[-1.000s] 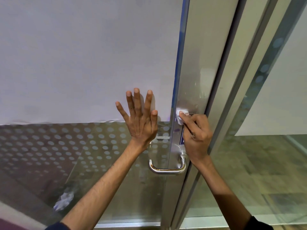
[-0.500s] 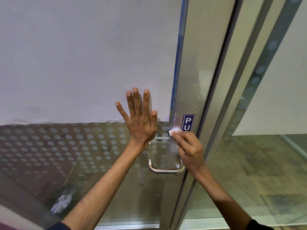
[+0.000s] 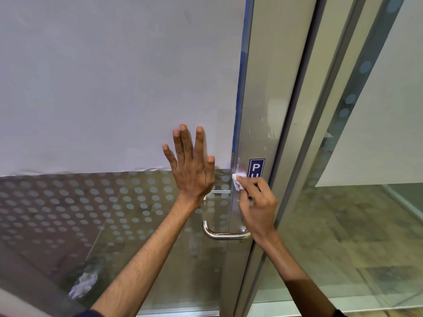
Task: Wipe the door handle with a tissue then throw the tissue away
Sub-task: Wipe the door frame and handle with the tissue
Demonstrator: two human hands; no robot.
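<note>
Two bare forearms reach up from the bottom edge toward a glass door (image 3: 128, 225), each ending in a dark sleeve cuff at the frame's lower border. Low on the left, a crumpled whitish scrap (image 3: 83, 286) shows in or behind the glass; whether it is a reflection or a thing lying on the floor cannot be told.

Further in, the curved metal door handle (image 3: 225, 234) sticks out from the door's metal edge strip (image 3: 254, 110), its lower bend showing rusty brown marks. The right wrist passes just beside the handle's right end and hides where it joins the door.

The right hand (image 3: 259, 207) is above the handle, its grip closed and pinching a small white tissue (image 3: 237, 183) between thumb and forefinger. The tissue is pressed against the metal strip near the glass edge, just left of a blue sign (image 3: 256, 168) that shows a "P" and part of a "U"; the knuckles cover the sign's lower part. The tissue is above the handle's visible bar and does not touch it.

The left hand (image 3: 193, 170) lies flat on the glass to the left of the strip, fingers spread and pointing up, holding nothing. Its fingertips reach onto the white sheet (image 3: 114, 76) that covers the upper glass, while its palm sits over the band of frosted dots (image 3: 68, 202) below.

Beyond, to the right, a second metal frame and glass panel (image 3: 343, 225) stand at an angle.
</note>
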